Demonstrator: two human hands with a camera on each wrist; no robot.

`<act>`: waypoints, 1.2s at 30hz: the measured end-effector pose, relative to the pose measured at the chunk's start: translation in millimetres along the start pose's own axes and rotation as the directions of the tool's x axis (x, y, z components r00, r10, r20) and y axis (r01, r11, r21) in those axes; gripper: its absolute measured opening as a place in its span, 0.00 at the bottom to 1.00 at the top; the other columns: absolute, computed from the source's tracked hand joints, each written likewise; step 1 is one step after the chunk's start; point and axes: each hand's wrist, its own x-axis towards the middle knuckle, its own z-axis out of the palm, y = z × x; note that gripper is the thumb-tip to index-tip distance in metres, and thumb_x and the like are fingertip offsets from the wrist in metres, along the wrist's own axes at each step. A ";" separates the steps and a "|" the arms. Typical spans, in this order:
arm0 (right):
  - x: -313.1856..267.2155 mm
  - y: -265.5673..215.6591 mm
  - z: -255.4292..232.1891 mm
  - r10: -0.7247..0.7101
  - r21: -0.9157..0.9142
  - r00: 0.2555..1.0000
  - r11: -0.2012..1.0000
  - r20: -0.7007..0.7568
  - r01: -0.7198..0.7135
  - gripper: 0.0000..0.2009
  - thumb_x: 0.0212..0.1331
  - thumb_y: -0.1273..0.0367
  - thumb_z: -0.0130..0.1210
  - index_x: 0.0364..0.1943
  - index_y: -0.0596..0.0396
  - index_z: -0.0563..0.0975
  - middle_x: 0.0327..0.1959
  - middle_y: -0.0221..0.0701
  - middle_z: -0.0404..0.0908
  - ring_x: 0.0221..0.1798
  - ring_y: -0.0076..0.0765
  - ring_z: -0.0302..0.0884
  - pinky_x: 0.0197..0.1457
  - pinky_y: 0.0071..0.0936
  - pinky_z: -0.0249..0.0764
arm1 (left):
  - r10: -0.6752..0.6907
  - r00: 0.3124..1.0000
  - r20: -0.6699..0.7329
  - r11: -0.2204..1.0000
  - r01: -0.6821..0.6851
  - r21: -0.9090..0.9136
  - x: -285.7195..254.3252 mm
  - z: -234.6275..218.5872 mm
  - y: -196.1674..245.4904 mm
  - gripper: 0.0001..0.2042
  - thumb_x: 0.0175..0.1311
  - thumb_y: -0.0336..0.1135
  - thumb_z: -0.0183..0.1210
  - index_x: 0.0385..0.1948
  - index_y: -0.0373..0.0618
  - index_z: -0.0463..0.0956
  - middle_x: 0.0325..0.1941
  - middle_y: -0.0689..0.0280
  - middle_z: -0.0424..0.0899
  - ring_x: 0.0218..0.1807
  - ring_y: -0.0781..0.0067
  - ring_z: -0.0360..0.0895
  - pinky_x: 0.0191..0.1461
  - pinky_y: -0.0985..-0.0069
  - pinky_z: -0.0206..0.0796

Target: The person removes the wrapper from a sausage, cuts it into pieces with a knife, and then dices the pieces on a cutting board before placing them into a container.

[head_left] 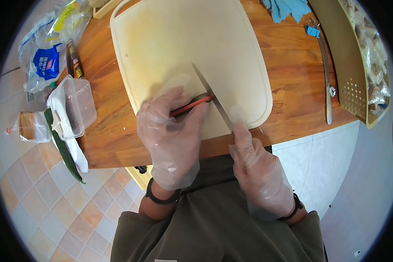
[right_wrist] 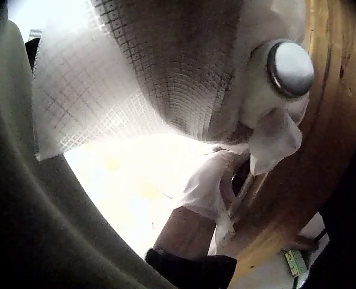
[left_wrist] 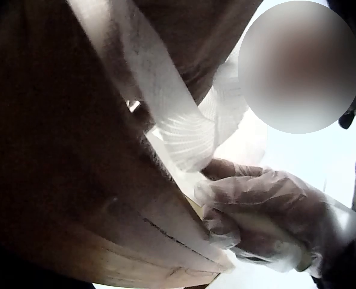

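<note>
A red and dark strip (head_left: pixel 191 106) lies on the cream cutting board (head_left: pixel 192 39) near its front edge. My gloved left hand (head_left: pixel 172 133) pinches the strip between thumb and fingers. In my gloved right hand (head_left: pixel 264 174) is a knife (head_left: pixel 220 109), its blade across the strip's right end and its tip pointing up the board. The right wrist view shows the metal end of the knife handle (right_wrist: pixel 291 69) beside the right hand (right_wrist: pixel 184 60), with the left hand (right_wrist: pixel 208 180) farther off. In the left wrist view the right hand (left_wrist: pixel 268 211) grips the handle.
Left of the board are a clear plastic container (head_left: pixel 81 105), a cucumber (head_left: pixel 63 146) on white paper, a bread package (head_left: pixel 32 126) and plastic bags (head_left: pixel 46 61). On the right stand a perforated basket (head_left: pixel 356 87), long metal tweezers (head_left: pixel 326 83) and a blue cloth (head_left: pixel 286 9).
</note>
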 end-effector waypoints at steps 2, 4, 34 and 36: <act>-0.9 -2.5 2.0 -0.007 -0.047 1.000 0.999 -0.006 0.007 0.35 0.67 0.77 0.62 0.78 0.55 0.62 0.36 0.52 0.80 0.35 0.62 0.82 0.33 0.47 0.78 | 0.033 0.999 -0.002 0.999 -0.033 0.020 0.2 -1.2 -2.0 0.20 0.47 0.26 0.78 0.44 0.46 0.83 0.35 0.64 0.89 0.40 0.59 0.80 0.47 0.62 0.72; -4.0 -6.2 2.2 -0.015 -0.220 0.998 0.975 0.053 0.027 0.37 0.62 0.77 0.63 0.78 0.56 0.63 0.32 0.46 0.77 0.30 0.52 0.80 0.27 0.42 0.76 | 0.035 0.999 0.011 0.999 -0.036 0.040 0.2 -0.9 -1.1 0.20 0.47 0.26 0.78 0.43 0.46 0.83 0.35 0.64 0.89 0.40 0.60 0.80 0.47 0.63 0.71; -4.0 -23.2 -6.2 0.023 -0.345 0.997 0.939 0.073 0.003 0.36 0.62 0.75 0.62 0.77 0.59 0.65 0.35 0.40 0.78 0.27 0.45 0.83 0.28 0.38 0.81 | 0.119 0.986 0.119 0.950 -0.148 0.275 1.4 -12.8 12.1 0.17 0.52 0.23 0.75 0.44 0.44 0.83 0.41 0.64 0.86 0.43 0.63 0.80 0.52 0.65 0.71; -5.0 -13.7 -11.4 -0.032 -0.284 0.999 0.959 -0.032 0.021 0.35 0.64 0.75 0.62 0.76 0.61 0.64 0.36 0.42 0.79 0.30 0.50 0.83 0.30 0.39 0.82 | 0.154 0.969 0.196 0.932 -0.208 0.296 1.1 -19.9 10.2 0.17 0.55 0.19 0.72 0.48 0.39 0.81 0.45 0.60 0.84 0.47 0.66 0.82 0.54 0.67 0.75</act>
